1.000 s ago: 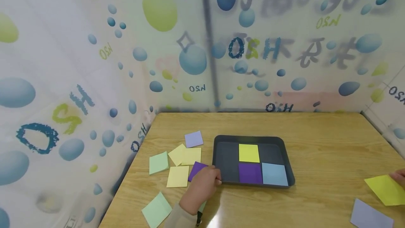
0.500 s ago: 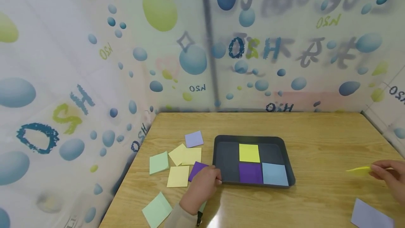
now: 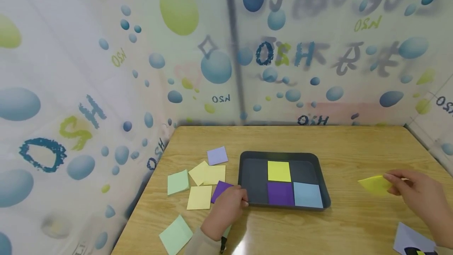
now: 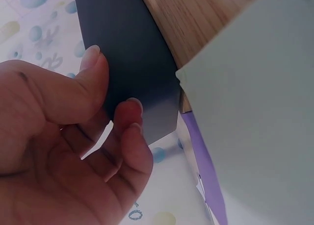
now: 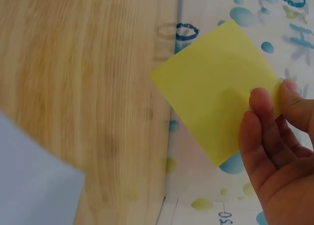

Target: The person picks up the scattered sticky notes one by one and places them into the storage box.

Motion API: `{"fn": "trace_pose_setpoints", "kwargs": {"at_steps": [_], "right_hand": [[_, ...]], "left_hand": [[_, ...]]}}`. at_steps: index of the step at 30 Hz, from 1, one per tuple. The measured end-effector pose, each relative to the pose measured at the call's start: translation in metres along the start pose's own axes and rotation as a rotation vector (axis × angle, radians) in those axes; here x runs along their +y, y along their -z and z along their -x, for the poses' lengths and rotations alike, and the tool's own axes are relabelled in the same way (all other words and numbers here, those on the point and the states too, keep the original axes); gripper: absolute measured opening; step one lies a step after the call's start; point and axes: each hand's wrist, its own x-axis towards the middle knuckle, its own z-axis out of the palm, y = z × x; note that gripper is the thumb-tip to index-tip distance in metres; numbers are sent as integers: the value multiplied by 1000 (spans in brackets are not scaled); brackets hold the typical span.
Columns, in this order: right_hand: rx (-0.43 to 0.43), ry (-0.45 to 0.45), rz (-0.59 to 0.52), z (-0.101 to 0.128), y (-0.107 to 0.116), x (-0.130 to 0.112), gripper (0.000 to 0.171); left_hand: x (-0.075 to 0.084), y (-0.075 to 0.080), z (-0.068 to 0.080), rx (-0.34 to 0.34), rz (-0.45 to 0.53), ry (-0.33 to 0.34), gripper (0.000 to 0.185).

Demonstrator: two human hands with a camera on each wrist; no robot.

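My left hand grips the near left corner of a dark grey tray; in the left wrist view the thumb is at the rim and the curled fingers are at the tray wall. Inside the tray lie a yellow sticky note, a purple sticky note and a light blue one. To the right of the tray, my right hand pinches another yellow sticky note by one corner, between thumb and fingers. That note is raised above the table and slightly bent.
Left of the tray lie pale yellow notes, green notes, a lilac note and a purple note partly under my left hand. Another lilac note lies below my right forearm. Printed curtains enclose the wooden table.
My right hand has come in from the right edge and moved left toward the tray, carrying the yellow sticky note. The left hand and the tray stay in place.
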Motion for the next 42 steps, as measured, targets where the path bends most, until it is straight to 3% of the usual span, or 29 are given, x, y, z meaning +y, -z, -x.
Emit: {"fn": "trace_pose_setpoints", "kwargs": {"at_steps": [13, 24, 42], "right_hand": [[-44, 47, -30, -15, -13, -35, 35], [-112, 50, -152, -29, -28, -65, 40], [-202, 51, -163, -40, -54, -101, 39]], "left_hand": [[0, -1, 0, 6, -8, -9, 22], [1, 2, 1, -5, -9, -2, 21], [2, 3, 1, -20, -27, 17, 17]]}}
